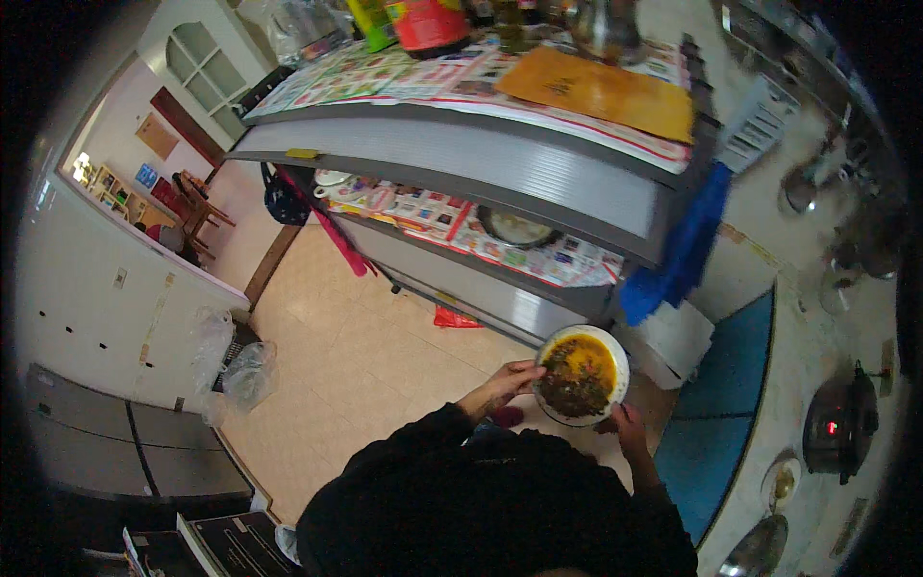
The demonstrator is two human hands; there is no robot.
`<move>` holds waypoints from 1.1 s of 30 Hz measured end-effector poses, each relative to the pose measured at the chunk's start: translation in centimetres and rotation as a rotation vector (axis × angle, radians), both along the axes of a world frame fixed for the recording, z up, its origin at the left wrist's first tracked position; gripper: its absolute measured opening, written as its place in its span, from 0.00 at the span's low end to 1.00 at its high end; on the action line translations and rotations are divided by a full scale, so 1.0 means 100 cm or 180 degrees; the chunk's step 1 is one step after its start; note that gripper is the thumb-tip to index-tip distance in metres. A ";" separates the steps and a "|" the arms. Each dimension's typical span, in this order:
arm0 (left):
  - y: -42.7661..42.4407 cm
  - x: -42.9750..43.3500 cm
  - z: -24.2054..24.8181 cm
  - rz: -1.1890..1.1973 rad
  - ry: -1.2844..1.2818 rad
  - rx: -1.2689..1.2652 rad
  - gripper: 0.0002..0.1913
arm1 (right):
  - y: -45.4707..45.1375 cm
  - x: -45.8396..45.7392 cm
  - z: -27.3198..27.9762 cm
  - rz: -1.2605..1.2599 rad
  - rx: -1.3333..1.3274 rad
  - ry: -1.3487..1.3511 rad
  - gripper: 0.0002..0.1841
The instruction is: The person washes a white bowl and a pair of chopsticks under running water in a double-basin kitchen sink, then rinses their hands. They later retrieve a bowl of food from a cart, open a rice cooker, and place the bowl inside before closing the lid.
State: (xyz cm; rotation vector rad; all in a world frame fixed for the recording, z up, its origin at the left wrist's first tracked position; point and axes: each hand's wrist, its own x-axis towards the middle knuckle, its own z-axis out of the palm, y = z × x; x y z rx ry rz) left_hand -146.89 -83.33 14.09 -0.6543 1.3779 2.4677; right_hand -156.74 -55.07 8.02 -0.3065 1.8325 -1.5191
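Observation:
A round white dish of food [579, 375], with orange-yellow liquid and dark pieces in it, is held in both hands in front of my body. My left hand [510, 384] grips its left rim, thumb on top. At its lower right rim my right hand [626, 425] holds on, its fingers partly hidden. Just beyond the dish stands a grey shelf unit [461, 162] whose front panel is raised. Inside, on a shelf covered with printed paper, sits a metal bowl with pale contents [518, 226].
Blue cloth [681, 245] hangs at the unit's right end, above a white bin [667, 342]. A counter [786, 346] along the right bears a dark electric cooker [838, 425], a small plate [781, 482] and a metal pan [756, 547]. Plastic bags [249, 375] lie by the left wall near a doorway.

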 end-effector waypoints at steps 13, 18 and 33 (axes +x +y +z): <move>-0.326 -0.001 -0.048 0.1952 0.0306 -0.0684 0.18 | -0.206 0.050 0.061 -0.0532 -0.0564 -0.0314 0.22; -0.353 -0.067 -0.076 0.2713 0.0104 0.0722 0.15 | -0.192 0.074 0.060 -0.1002 -0.0195 -0.0474 0.24; -0.352 -0.131 -0.097 0.2392 0.0778 0.0923 0.19 | -0.178 0.094 0.060 -0.1361 -0.0310 -0.0168 0.24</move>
